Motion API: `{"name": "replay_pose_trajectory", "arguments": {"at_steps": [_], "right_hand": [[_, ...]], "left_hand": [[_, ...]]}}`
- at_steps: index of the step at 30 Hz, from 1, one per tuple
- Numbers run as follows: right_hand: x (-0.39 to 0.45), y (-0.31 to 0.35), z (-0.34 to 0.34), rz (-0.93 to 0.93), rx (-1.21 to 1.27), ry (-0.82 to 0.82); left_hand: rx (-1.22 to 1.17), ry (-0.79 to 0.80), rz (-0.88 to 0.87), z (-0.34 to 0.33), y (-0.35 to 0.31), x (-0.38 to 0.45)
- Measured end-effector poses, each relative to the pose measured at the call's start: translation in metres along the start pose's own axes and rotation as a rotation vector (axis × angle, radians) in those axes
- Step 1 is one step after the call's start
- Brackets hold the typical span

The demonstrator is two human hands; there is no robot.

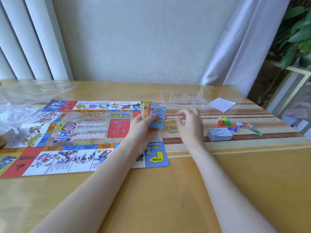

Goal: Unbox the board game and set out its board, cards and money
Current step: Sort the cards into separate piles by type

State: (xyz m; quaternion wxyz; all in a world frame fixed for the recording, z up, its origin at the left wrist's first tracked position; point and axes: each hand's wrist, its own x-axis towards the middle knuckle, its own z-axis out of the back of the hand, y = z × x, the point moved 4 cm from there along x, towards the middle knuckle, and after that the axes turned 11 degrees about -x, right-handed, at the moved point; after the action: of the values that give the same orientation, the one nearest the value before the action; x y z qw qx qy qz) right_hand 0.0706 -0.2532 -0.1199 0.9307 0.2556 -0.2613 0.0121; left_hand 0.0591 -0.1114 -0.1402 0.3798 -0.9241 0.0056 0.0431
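The colourful game board (70,137) lies unfolded flat on the table's left half. My left hand (143,126) holds a fanned stack of cards (154,115) upright over the board's right edge, a blue card in front. My right hand (188,121) hovers with curled fingers just right of it, above a yellow card (171,126) lying on the table; I cannot tell whether it touches that card. A stack of paper money (219,134) sits further right.
A clear plastic tray (183,98) stands behind my hands, a white paper (222,104) beside it. Coloured pawns (224,122) and small plastic pieces (249,126) lie at the right. Crumpled plastic wrap (25,95) covers the far left. A glass shelf (296,81) borders the table's right.
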Motion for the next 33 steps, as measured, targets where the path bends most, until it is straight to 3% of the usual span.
{"name": "replay_pose_trajectory", "arguments": {"at_steps": [3,5,10,15,19,22,25,28,33], "right_hand": [[-0.004,0.012,-0.005,-0.078,0.459,0.244],[-0.010,0.017,-0.013,-0.062,0.494,0.344],[-0.006,0.011,-0.014,-0.148,0.631,0.246],[-0.005,0.007,-0.010,-0.175,0.624,0.153],[0.004,0.001,0.005,-0.228,0.594,0.004],[0.019,-0.016,0.023,-0.251,0.339,-0.038],[0.035,-0.032,0.027,-0.246,-0.064,0.140],[0.040,-0.035,0.020,-0.223,-0.255,0.262],[0.032,-0.040,0.012,-0.159,-0.557,0.287]], "left_hand": [[-0.051,0.030,0.058,-0.003,0.002,-0.001],[-0.113,0.059,0.113,-0.006,0.003,-0.004],[-0.231,0.079,0.165,-0.009,0.000,-0.008],[-0.082,0.057,0.101,-0.011,0.003,-0.006],[-0.097,0.026,0.058,-0.012,0.001,-0.005],[-0.110,0.000,0.045,-0.010,0.000,-0.004],[-0.093,0.008,0.043,-0.009,0.001,-0.003],[-0.058,0.028,0.044,-0.013,0.003,-0.003],[-0.036,0.016,0.066,-0.012,0.005,-0.003]]}}
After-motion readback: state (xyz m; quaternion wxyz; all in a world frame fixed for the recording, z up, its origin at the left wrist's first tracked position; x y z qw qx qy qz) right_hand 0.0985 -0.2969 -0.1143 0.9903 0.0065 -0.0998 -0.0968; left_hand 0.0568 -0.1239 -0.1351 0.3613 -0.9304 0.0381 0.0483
